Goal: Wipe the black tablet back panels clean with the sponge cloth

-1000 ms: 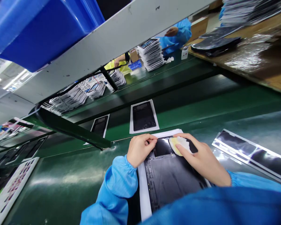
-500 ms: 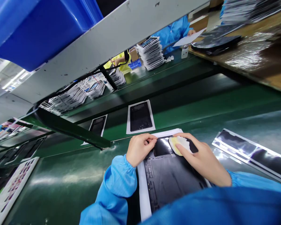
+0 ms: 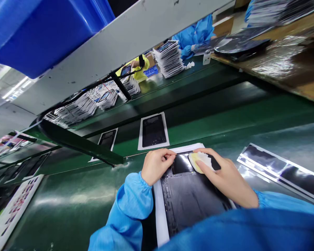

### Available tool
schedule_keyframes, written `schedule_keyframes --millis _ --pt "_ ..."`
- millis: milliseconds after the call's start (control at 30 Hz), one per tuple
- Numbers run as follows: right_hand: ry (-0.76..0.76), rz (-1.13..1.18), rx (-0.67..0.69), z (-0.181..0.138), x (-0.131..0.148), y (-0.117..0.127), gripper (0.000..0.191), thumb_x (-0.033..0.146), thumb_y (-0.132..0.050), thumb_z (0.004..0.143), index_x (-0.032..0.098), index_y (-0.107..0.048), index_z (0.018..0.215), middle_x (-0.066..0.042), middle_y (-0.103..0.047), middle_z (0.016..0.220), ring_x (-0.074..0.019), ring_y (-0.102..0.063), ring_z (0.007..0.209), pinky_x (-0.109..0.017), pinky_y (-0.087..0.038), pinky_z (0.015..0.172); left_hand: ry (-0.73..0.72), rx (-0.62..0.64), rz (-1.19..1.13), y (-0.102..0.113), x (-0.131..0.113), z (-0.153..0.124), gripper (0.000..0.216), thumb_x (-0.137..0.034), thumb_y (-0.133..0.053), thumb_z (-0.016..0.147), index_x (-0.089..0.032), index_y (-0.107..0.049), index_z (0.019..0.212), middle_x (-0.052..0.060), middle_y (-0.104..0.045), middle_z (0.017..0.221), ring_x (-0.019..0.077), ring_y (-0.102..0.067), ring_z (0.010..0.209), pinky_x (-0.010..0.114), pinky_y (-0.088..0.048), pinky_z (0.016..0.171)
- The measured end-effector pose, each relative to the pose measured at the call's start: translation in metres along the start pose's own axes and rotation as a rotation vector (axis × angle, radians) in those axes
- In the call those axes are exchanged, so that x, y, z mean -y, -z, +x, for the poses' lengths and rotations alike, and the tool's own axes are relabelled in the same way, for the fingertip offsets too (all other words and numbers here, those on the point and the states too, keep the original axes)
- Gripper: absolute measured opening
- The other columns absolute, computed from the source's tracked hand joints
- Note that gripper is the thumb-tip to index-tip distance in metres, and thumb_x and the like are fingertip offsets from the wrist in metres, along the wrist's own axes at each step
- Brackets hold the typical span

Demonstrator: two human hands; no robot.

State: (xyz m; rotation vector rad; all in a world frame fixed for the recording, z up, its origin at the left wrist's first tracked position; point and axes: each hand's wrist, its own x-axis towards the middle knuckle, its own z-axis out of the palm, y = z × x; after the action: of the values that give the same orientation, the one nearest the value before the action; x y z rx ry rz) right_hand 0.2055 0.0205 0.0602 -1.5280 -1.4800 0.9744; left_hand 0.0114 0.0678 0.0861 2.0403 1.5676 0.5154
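Observation:
A black tablet panel (image 3: 196, 195) lies in front of me on a white sheet (image 3: 160, 212). A glossy dark rectangle (image 3: 182, 164) is set into its far end. My left hand (image 3: 157, 165) is closed, thumb and forefinger pinched at the panel's far left corner; whatever they hold is too small to make out. My right hand (image 3: 227, 177) grips an oval pad (image 3: 200, 161) with a torn yellow-white face and a dark edge. That pad is over the far right part of the panel, by the glossy rectangle. My sleeve hides the near end of the panel.
Similar panels on white sheets (image 3: 154, 130) lie on the green conveyor (image 3: 211, 125) beyond. Film strips (image 3: 282, 170) lie at right, a sticker sheet (image 3: 21, 205) at left. A dark strut (image 3: 78, 141) slants down at left; a blue bin (image 3: 52, 35) hangs overhead.
The panels on the conveyor have shifted slightly left. Across the line, a yellow-sleeved person now has a panel in hand, and a blue-sleeved person's sheet has moved. My hands look still.

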Motion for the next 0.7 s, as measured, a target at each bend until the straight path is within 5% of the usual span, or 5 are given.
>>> schedule_keyframes --millis 700 --pt "0.033 -0.051 -0.005 0.0026 -0.0067 -0.0008 0.029 0.046 -0.05 0.083 0.027 -0.058 0.104 0.006 -0.059 0.061 -0.0107 -0.04 0.034 -0.025 -0.037 0.04 0.01 0.01 0.015 0.0005 0.0009 -0.0004 0.018 -0.025 -0.057 0.079 -0.023 -0.074 0.083 -0.004 -0.069 0.068 0.008 -0.054 0.055 0.018 -0.042 0.055"
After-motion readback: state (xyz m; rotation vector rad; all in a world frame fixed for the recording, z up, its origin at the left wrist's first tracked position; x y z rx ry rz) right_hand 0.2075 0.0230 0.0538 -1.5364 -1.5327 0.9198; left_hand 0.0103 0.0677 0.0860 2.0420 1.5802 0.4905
